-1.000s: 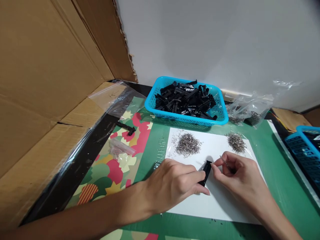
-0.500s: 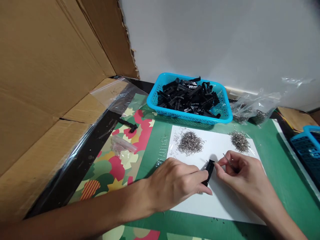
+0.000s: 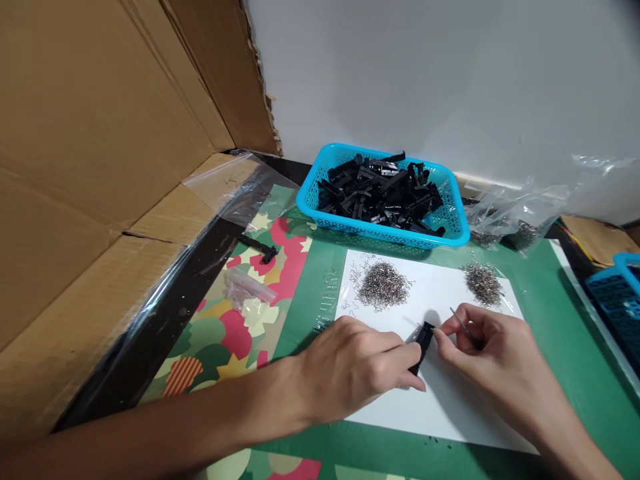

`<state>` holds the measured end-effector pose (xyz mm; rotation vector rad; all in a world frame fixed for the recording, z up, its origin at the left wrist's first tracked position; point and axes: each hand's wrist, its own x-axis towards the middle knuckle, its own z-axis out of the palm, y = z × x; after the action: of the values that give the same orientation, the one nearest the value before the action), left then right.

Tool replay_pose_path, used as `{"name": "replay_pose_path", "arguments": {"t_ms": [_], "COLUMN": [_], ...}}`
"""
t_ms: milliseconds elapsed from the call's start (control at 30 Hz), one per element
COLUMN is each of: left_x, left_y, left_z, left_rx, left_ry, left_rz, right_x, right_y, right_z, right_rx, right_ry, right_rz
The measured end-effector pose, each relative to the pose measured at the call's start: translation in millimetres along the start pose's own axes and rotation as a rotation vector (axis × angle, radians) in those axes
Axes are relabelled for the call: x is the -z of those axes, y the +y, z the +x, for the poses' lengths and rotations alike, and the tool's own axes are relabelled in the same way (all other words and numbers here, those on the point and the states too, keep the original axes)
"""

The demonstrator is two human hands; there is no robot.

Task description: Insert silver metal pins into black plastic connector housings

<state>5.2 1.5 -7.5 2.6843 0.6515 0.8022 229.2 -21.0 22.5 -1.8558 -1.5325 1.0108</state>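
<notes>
My left hand (image 3: 367,360) is closed around a small black plastic part (image 3: 425,339), steadying it over the white sheet (image 3: 400,407). The upper end of that part sticks out past my fingers. My right hand (image 3: 480,340) is closed too, with a thin metal rod (image 3: 459,320) held in its fingers. Its thumb and fingertip meet at the part's upper end; whether a tiny piece lies between them is too small to tell. Behind my hands, two piles of small wire pieces lie on the sheet, a larger left pile (image 3: 384,285) and a smaller right pile (image 3: 483,283).
A blue basket (image 3: 385,235) full of black parts stands behind the sheet. Clear bags (image 3: 525,213) sit to its right, and another blue basket (image 3: 613,293) is at the far right. One loose black part (image 3: 260,247) lies left. Cardboard (image 3: 100,167) walls the left side.
The view has shifted slightly, so everything appears a little further right. Both hands keep the same hold on the black part and the metal rod.
</notes>
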Motion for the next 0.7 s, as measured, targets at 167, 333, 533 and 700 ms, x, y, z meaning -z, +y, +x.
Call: {"name": "replay_pose_path", "arguments": {"t_ms": [167,333,533,700], "left_x": [-1.3,-1.0,-1.5,-3.5], "left_y": [1,1,2,3], "left_z": [0,1,0,0], "left_rx": [-0.034,-0.046,0.010,0.043], "left_ry": [-0.002,0.013,0.006,0.020], "left_rz": [0.039,0.032,0.016,0.005], "right_x": [1,3,3,1], "right_y": [2,5,11,12], "right_z": [0,1,2,-3], "right_rx": [0.031,0.061,0.093,0.121], "right_ry": [0.015,0.002,0.008,0.069], "right_rz": [-0.044,-0.084,-0.117,-0.133]}}
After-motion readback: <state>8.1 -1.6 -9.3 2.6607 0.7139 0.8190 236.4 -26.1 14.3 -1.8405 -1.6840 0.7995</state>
